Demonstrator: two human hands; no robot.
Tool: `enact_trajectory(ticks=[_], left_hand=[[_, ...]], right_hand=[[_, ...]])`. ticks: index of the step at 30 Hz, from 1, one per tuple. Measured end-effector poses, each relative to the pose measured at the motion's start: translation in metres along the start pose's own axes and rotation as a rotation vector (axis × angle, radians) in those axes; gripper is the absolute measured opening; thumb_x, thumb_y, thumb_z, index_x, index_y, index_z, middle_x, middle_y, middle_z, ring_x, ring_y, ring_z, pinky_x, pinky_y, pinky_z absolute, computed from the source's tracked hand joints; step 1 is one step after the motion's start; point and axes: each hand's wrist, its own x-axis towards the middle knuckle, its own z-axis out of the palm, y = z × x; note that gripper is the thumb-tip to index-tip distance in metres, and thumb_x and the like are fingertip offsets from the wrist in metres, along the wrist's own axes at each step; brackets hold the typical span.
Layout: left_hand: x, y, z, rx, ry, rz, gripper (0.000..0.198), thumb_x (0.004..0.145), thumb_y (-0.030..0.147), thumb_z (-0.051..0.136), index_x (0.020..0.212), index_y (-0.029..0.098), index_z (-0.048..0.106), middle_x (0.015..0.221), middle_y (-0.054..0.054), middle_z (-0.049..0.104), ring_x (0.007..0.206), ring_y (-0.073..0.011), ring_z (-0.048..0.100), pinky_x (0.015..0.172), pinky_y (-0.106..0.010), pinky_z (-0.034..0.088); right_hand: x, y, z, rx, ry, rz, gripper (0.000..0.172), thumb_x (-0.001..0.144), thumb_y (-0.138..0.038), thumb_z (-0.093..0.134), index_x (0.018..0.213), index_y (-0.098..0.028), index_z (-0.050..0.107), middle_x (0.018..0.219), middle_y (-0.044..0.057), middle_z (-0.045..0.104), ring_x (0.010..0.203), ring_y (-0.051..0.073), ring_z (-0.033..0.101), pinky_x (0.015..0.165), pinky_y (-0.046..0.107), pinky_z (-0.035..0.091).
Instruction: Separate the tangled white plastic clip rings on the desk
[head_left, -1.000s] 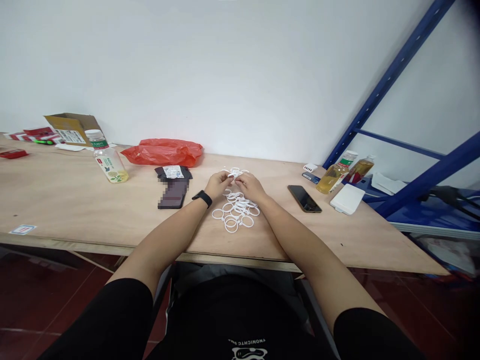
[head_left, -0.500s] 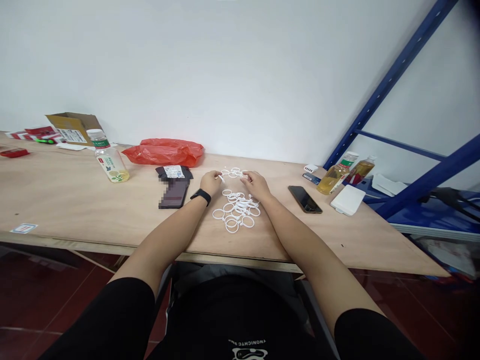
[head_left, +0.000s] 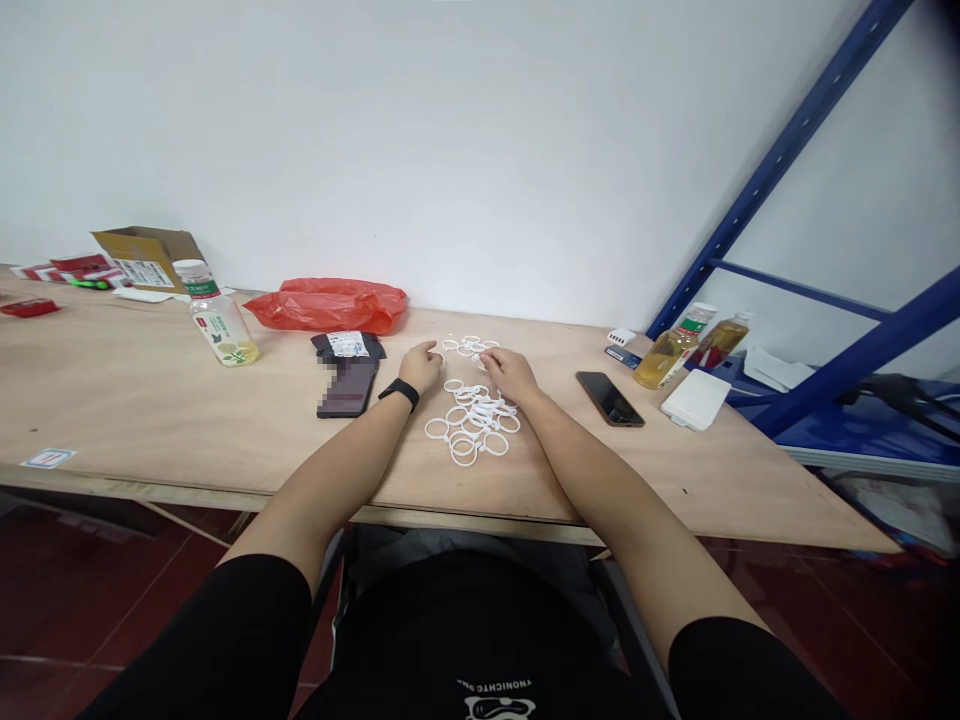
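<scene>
Several white plastic rings point(head_left: 472, 425) lie in a loose pile on the plywood table point(head_left: 150, 400), and a smaller cluster of rings point(head_left: 469, 345) lies just beyond it. My left hand point(head_left: 420, 368), with a black band on the wrist, rests at the left of the pile. Its fingers are curled and pinch a small white ring. My right hand point(head_left: 511, 376) rests at the right of the pile, fingers curled, with its fingertips on a white ring. The two hands are a little apart, with rings between them.
A dark phone point(head_left: 346, 387) and a small black packet point(head_left: 347, 345) lie left of my hands, and another phone point(head_left: 609, 398) lies to the right. A drink bottle point(head_left: 219, 325), a red bag point(head_left: 330, 304), a cardboard box point(head_left: 146, 256), two bottles point(head_left: 667, 352), a white box point(head_left: 695, 399) and blue racking point(head_left: 825, 370) surround the area.
My hands were together over the far rings a second ago; they have drawn apart and settled lower on either side of the pile.
</scene>
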Motion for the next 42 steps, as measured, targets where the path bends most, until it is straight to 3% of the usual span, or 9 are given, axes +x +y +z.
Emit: enact_trajectory(ticks=[3, 9, 19, 25, 29, 38, 42], left_hand=[[-0.002, 0.002, 0.004, 0.008, -0.028, 0.058, 0.055, 0.081, 0.02, 0.055, 0.135, 0.011, 0.056, 0.1, -0.01, 0.075, 0.081, -0.0181, 0.071, 0.084, -0.029, 0.051], [-0.01, 0.014, 0.0, 0.195, -0.098, 0.11, 0.039, 0.08, 0.03, 0.063, 0.114, 0.013, 0.072, 0.097, -0.013, 0.076, 0.086, -0.0241, 0.07, 0.083, -0.033, 0.052], [-0.025, 0.035, 0.007, -0.015, -0.235, 0.468, 0.033, 0.087, 0.024, 0.058, 0.116, 0.02, 0.071, 0.103, -0.005, 0.074, 0.087, -0.017, 0.066, 0.085, -0.03, 0.052], [-0.025, 0.035, 0.007, -0.041, -0.148, 0.405, 0.034, 0.087, 0.021, 0.058, 0.119, 0.017, 0.069, 0.091, -0.005, 0.074, 0.081, -0.0157, 0.066, 0.081, -0.029, 0.052], [-0.025, 0.036, 0.006, -0.053, -0.205, 0.449, 0.031, 0.086, 0.02, 0.061, 0.115, 0.019, 0.071, 0.098, -0.004, 0.075, 0.081, -0.0152, 0.066, 0.08, -0.028, 0.052], [-0.025, 0.039, 0.003, -0.031, -0.113, 0.399, 0.016, 0.084, 0.026, 0.067, 0.096, 0.018, 0.075, 0.091, -0.005, 0.075, 0.079, -0.0171, 0.066, 0.077, -0.029, 0.051], [-0.023, 0.036, 0.001, -0.027, -0.083, 0.41, 0.018, 0.086, 0.032, 0.065, 0.093, 0.018, 0.074, 0.088, -0.005, 0.074, 0.077, -0.0168, 0.065, 0.074, -0.028, 0.05]], right_hand=[[0.0, 0.0, 0.001, -0.001, -0.003, -0.012, 0.024, 0.097, -0.032, 0.047, 0.096, -0.025, 0.071, 0.087, 0.003, 0.072, 0.081, 0.019, 0.063, 0.075, 0.029, 0.044], [0.0, 0.0, 0.002, 0.038, -0.013, -0.045, 0.026, 0.098, -0.033, 0.046, 0.101, -0.025, 0.07, 0.091, 0.003, 0.072, 0.087, 0.02, 0.064, 0.08, 0.03, 0.045], [-0.001, -0.004, 0.001, 0.129, -0.032, -0.075, 0.028, 0.098, -0.03, 0.043, 0.107, -0.023, 0.068, 0.093, 0.004, 0.07, 0.09, 0.019, 0.063, 0.083, 0.031, 0.046], [-0.001, -0.004, 0.001, 0.184, -0.021, -0.054, 0.028, 0.098, -0.032, 0.042, 0.105, -0.022, 0.067, 0.087, 0.003, 0.068, 0.084, 0.018, 0.063, 0.081, 0.03, 0.046], [-0.001, -0.003, 0.004, 0.244, -0.046, -0.078, 0.028, 0.097, -0.033, 0.042, 0.101, -0.021, 0.067, 0.085, 0.003, 0.068, 0.082, 0.018, 0.063, 0.081, 0.032, 0.048], [-0.002, -0.01, 0.001, 0.214, 0.069, -0.137, 0.027, 0.091, -0.038, 0.058, 0.111, -0.022, 0.066, 0.117, 0.009, 0.063, 0.082, 0.016, 0.062, 0.077, 0.032, 0.053], [-0.002, -0.014, 0.0, 0.17, 0.066, -0.215, 0.023, 0.092, -0.04, 0.057, 0.104, -0.024, 0.069, 0.116, 0.009, 0.065, 0.099, 0.02, 0.062, 0.082, 0.033, 0.055]])
